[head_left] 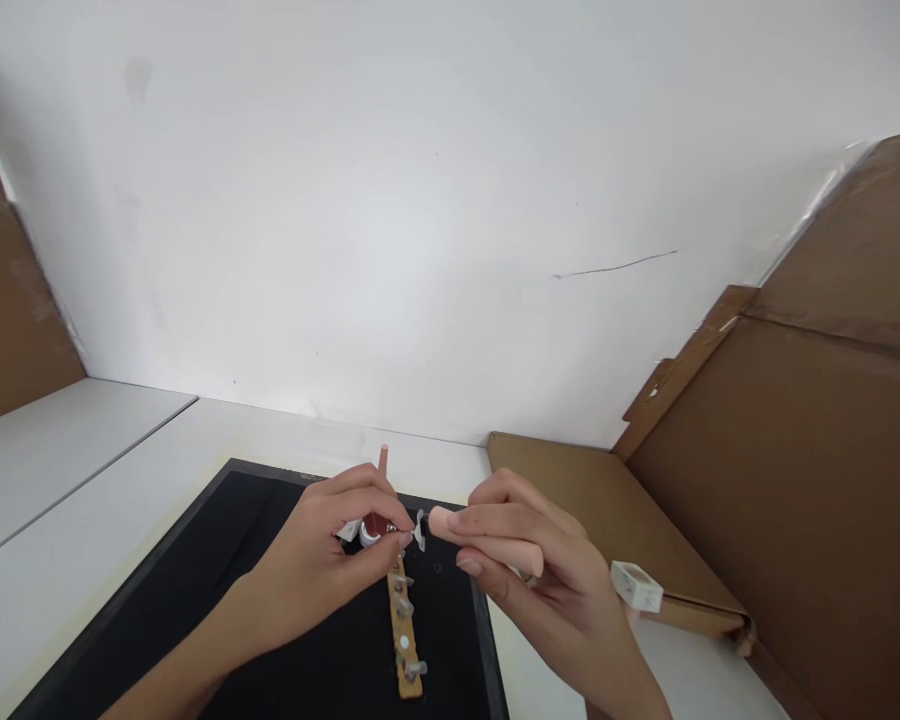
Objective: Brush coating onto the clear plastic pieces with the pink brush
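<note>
My left hand is closed in a pinch on a small clear piece, perhaps a false nail tip, that stands out beyond the fingertips. My right hand grips a peach-coloured cylindrical handle, its narrow dark end pointing at the clear piece. Whether the two touch, I cannot tell. Below the fingertips, a narrow yellowish-brown strip lies on the black mat, with several clear pieces standing on it. Partly hidden behind my left hand is a small round container with something reddish inside.
A peach stick rises behind my left hand. To the right sit a flat cardboard box and a small white box near its front edge. Cardboard panels border the white table, and a white wall stands behind.
</note>
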Motion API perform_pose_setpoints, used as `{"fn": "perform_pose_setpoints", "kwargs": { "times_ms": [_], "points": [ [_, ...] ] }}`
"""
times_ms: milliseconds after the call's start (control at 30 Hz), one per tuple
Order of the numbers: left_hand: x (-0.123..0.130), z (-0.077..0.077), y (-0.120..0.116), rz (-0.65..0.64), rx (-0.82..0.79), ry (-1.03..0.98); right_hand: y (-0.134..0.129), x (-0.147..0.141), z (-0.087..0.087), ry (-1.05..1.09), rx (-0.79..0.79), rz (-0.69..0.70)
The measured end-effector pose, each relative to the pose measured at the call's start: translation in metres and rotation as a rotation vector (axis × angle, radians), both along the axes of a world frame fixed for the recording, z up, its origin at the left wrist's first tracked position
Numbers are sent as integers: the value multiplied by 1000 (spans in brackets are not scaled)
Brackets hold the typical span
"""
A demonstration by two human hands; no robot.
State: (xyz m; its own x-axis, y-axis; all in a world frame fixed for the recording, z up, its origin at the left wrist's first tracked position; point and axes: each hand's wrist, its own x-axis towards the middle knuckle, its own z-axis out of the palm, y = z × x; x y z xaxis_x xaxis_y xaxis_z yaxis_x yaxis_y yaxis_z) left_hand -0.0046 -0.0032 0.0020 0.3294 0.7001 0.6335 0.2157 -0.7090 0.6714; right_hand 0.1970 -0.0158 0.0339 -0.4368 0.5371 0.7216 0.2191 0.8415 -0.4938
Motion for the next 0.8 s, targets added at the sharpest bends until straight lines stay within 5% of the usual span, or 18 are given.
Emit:
{"fn": "perform_pose_setpoints", "kwargs": {
  "times_ms": [800],
  "points": [
    [0, -1, 0, -16, 6, -22, 1, -2, 0, -11, 47, -49]
  ]
}}
